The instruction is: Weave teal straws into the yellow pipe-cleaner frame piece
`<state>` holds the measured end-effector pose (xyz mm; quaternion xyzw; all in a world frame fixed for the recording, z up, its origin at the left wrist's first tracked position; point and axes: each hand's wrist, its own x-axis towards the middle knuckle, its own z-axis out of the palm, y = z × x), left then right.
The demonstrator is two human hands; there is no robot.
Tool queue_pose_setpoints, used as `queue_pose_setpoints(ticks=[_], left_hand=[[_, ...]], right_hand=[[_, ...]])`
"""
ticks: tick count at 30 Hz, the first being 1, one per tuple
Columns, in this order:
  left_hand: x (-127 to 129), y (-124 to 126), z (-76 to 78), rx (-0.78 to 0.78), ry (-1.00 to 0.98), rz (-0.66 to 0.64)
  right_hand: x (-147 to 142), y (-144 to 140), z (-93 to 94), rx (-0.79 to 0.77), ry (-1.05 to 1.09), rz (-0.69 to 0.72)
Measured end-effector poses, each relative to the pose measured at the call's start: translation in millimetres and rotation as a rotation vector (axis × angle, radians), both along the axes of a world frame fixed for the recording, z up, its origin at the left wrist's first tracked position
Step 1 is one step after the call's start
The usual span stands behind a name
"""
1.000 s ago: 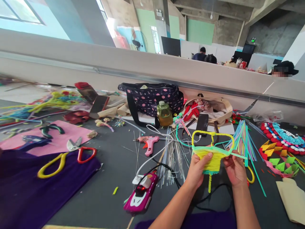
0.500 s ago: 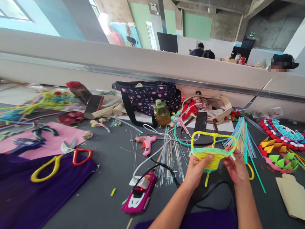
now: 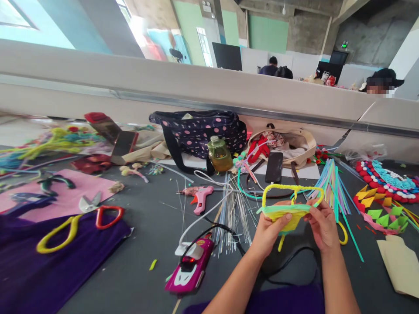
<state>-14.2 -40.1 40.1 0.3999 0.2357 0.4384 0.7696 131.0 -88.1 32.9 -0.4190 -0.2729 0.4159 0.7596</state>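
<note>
Both my hands hold a small craft piece [image 3: 290, 213] woven from yellow and mint-green pipe cleaners, with a yellow loop handle on top and a short stem hanging below. My left hand [image 3: 270, 231] pinches its left edge with the thumb on top. My right hand [image 3: 322, 226] grips its right edge. The piece is tilted away from me above the dark grey table [image 3: 144, 244], near a bundle of pastel pipe cleaners [image 3: 330, 187].
A pink toy-car-shaped device [image 3: 190, 268] with a black cable lies left of my arm. A pink glue gun [image 3: 201, 196], thin wires [image 3: 235, 211], scissors [image 3: 98, 213], a polka-dot bag [image 3: 199, 131], a bottle [image 3: 219, 155], a phone [image 3: 274, 167] and folded paper crafts [image 3: 382, 209] surround them. People sit beyond the partition.
The woven piece has tipped forward and flatter in my hands, and my view has shifted slightly right and down. Both hands kept their grip.
</note>
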Motion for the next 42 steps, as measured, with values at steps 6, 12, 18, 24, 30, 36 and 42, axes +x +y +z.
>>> queue_pose_setpoints(ticks=[6, 12, 18, 24, 30, 36, 42], left_hand=[[-0.3, 0.5, -2.9, 0.033, 0.055, 0.028], [-1.3, -0.6, -1.9, 0.063, 0.073, 0.001], [-0.5, -4.3, 1.0, 0.117, 0.103, 0.005], [1.7, -3.9, 16.5, 0.358, 0.124, -0.042], [3.0, -3.5, 7.1, 0.100, 0.066, -0.053], [2.8, 0.1, 4.5, -0.216, -0.085, 0.012], [4.4, 2.4, 4.3, -0.278, -0.123, 0.036]], right_hand=[[-3.1, 1.1, 0.4, -0.011, -0.077, -0.055], [-3.4, 0.1, 3.3, 0.002, -0.033, 0.004], [-3.2, -1.2, 3.9, -0.022, -0.018, 0.082], [-5.0, -0.7, 3.4, -0.087, 0.009, 0.021], [-4.8, -1.4, 1.6, -0.063, 0.041, 0.046], [-3.4, -3.7, 1.8, 0.016, 0.062, 0.131], [-9.2, -2.0, 2.5, 0.038, -0.012, 0.044]])
